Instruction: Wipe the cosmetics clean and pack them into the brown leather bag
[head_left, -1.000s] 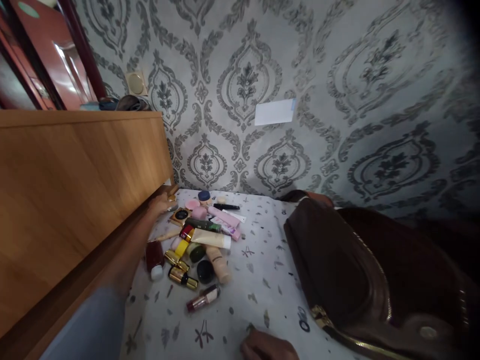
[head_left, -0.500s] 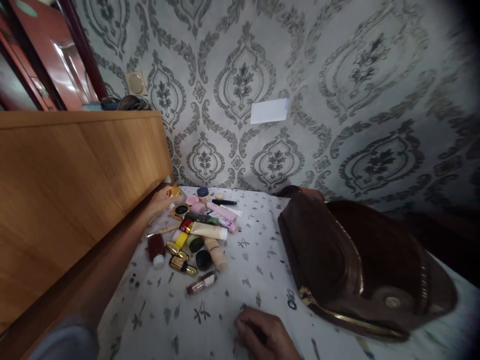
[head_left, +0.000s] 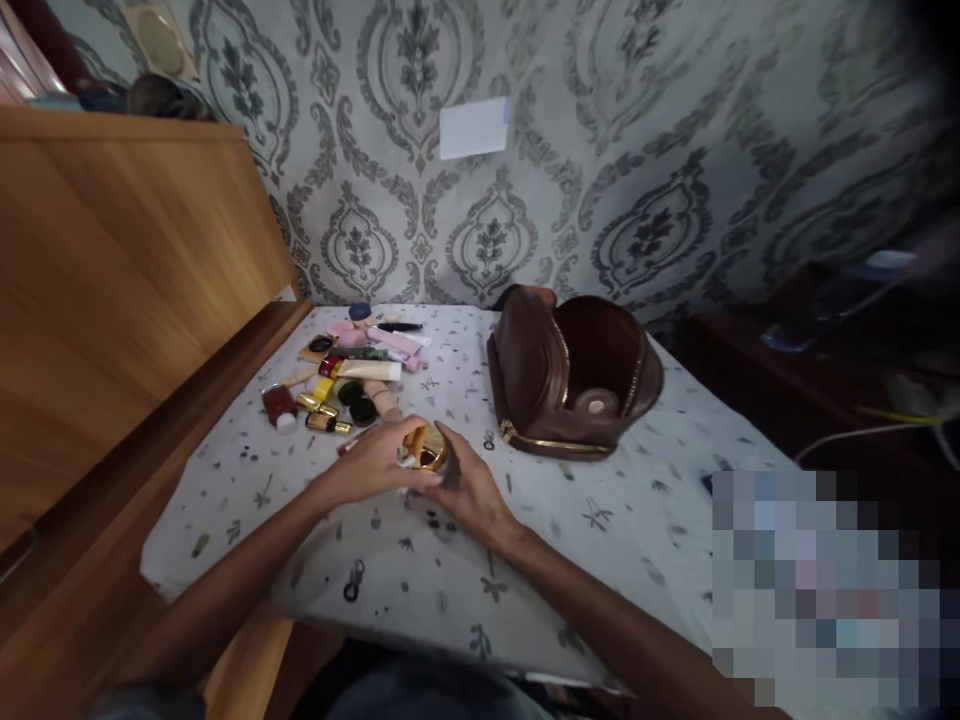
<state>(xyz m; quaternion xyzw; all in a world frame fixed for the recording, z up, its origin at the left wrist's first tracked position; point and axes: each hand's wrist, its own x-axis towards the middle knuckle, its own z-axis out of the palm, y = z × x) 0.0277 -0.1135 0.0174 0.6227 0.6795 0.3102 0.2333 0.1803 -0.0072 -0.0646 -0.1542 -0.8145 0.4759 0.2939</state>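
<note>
My left hand [head_left: 373,462] and my right hand [head_left: 478,497] meet over the front of the table, their fingers closed around a small rounded bottle with a gold-orange top [head_left: 430,450]. The fingers cover much of it. Just beyond my hands lies a pile of cosmetics: a cream tube [head_left: 369,370], a dark red bottle with a white cap [head_left: 279,404], gold-and-black lipstick tubes [head_left: 324,423], a dark round jar [head_left: 363,411], a beige bottle [head_left: 382,400] and pink tubes [head_left: 395,345]. A lipstick behind my left hand is mostly hidden.
A brown leather handbag [head_left: 525,370] stands unzipped at the back right. Patterned white cloth [head_left: 442,600] covers the table. A wooden cabinet [head_left: 135,270] borders the left side, and a wallpapered wall stands behind. Cables [head_left: 862,428] hang at the right; a pixelated patch hides the lower right.
My left hand has brought the bottle from the far left of the pile to the front, where my right hand has joined it. The view has shifted right and down.
</note>
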